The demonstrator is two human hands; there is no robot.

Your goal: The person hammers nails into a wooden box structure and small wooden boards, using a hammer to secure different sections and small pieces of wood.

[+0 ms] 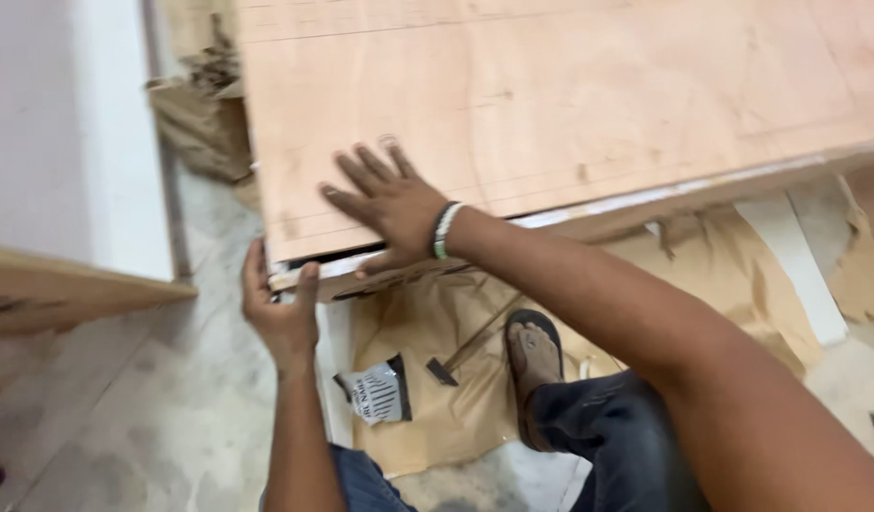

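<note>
From the head camera, a large pale plywood sheet (570, 104) fills the picture from twelve to three o'clock, lying flat on a stack of boards whose white-edged front runs down toward nine o'clock. The right hand (387, 201) lies palm down on the sheet's near left corner, fingers spread and flat, gripping nothing; a white and green band (444, 230) circles its wrist. The left hand (280, 308) sits just below that corner, toward seven o'clock from the right hand, its fingers curled up around the corner edge of the lower board (309, 275) with the thumb pressed on the front face. Brown paper (702, 270) is spread on the floor under the stack, torn in places, running from the centre to four o'clock. On it, at six o'clock, a foot in a dark sandal (534, 356) rests beside a leg in blue jeans (617, 436). A small black and silver wrapper (375, 391) lies near the sandal on its nine o'clock side. A second wooden board (67, 289) juts in at nine o'clock, well apart from the hands.
</note>
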